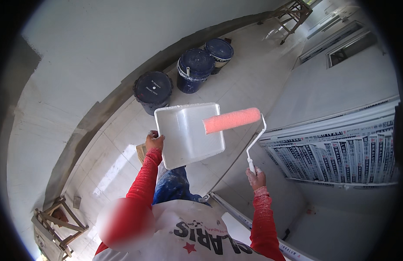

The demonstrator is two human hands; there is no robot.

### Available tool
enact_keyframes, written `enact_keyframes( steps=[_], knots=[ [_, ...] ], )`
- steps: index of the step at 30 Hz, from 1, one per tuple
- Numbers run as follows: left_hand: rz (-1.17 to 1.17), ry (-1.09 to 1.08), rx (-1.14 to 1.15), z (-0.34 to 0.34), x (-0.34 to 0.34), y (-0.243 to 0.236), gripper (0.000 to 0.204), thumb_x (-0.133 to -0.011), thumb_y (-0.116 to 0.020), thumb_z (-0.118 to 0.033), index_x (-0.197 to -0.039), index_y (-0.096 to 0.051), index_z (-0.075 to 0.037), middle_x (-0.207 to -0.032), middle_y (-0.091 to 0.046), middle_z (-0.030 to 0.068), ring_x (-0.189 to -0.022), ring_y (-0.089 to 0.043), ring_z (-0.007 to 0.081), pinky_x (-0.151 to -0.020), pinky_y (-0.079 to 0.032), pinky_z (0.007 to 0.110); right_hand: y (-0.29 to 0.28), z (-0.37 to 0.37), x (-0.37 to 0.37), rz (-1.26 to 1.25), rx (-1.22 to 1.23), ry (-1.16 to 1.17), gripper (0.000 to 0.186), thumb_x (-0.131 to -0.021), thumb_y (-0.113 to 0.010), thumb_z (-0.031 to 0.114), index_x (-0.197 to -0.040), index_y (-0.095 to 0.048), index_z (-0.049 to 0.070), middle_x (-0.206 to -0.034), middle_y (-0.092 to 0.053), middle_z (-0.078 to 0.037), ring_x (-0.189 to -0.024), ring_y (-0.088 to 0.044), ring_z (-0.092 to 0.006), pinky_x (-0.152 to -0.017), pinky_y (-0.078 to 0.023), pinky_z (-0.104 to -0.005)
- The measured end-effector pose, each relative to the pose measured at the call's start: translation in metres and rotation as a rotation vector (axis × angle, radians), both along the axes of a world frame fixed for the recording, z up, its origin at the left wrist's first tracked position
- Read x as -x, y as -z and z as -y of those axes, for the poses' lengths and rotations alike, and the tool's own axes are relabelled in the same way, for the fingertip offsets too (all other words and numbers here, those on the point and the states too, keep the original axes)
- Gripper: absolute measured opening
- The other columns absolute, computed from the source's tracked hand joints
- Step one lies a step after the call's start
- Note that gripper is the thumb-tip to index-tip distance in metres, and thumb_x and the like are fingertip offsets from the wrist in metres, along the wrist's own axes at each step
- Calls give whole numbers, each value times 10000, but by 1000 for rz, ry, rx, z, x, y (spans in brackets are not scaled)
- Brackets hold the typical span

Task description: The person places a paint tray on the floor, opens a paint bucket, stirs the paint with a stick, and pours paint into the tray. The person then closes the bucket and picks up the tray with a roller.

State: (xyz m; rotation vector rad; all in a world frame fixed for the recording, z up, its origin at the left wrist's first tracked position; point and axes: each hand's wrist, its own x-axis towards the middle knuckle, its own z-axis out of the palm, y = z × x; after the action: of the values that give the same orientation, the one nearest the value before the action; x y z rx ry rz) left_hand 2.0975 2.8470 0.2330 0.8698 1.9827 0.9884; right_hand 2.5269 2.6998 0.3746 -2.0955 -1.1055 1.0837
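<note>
My left hand (155, 141) grips the left edge of a white paint tray (179, 139), holding it out before me at a slight tilt. The tray has a whitish, shiny inside. In my right hand (256, 178) is the white handle of a paint roller (233, 120) with a fluffy pink sleeve and a bent white wire frame. The roller sleeve appears over the tray's right edge; whether the two touch I cannot tell. Both my forearms are in red sleeves with whitish dust near the cuffs.
Dark blue buckets with lids (153, 88) stand along the grey wall (97, 48) at the far left. A wooden trestle (57, 226) is at lower left, another (292, 17) far off. Wrapped long frames (336, 158) lean on the right. Pale tiles cover the floor (118, 143).
</note>
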Motion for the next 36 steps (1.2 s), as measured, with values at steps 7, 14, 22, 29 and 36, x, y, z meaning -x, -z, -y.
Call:
enact_keyframes(
  steps=[7,14,22,29,36],
  knots=[
    [70,164,32,-143,-88,78,513,-687,-719,-90,-1183,-598,-49,-1090,-680,147,-990,-666,244,-890,-511,359,36,-208,-97,276,82,-420,288,-803,-705,231,-973,-654,4,-788,-656,-130,-710,-632,-216,-672,-489,-348],
    [-116,205,361,-264,-154,107,518,-711,-695,-211,-1225,-631,-205,-1100,-678,121,-1006,-651,295,-907,-507,376,37,-375,-144,663,355,-826,492,-814,-647,444,-1086,-666,34,-915,-685,-206,-841,-660,-382,-755,-523,-433],
    [-155,146,672,-309,-205,226,474,-713,-686,-221,-1186,-655,-202,-1034,-694,122,-977,-657,302,-888,-514,393,140,-524,-174,677,501,-1278,465,-833,-616,479,-1118,-645,112,-877,-697,-155,-813,-673,-355,-756,-527,-442],
    [-132,9,774,-284,-242,355,428,-754,-642,-232,-1181,-660,-205,-1032,-687,146,-965,-658,322,-875,-520,409,293,-583,-182,555,618,-1480,430,-844,-618,440,-1111,-643,104,-875,-696,-159,-816,-672,-353,-754,-526,-448],
    [-97,-44,776,-278,-207,445,400,-765,-626,-213,-1162,-669,-202,-1019,-694,136,-977,-653,320,-890,-509,406,442,-586,-171,543,608,-1581,450,-831,-623,431,-1134,-637,99,-909,-693,-171,-827,-668,-364,-771,-530,-455]
  ],
)
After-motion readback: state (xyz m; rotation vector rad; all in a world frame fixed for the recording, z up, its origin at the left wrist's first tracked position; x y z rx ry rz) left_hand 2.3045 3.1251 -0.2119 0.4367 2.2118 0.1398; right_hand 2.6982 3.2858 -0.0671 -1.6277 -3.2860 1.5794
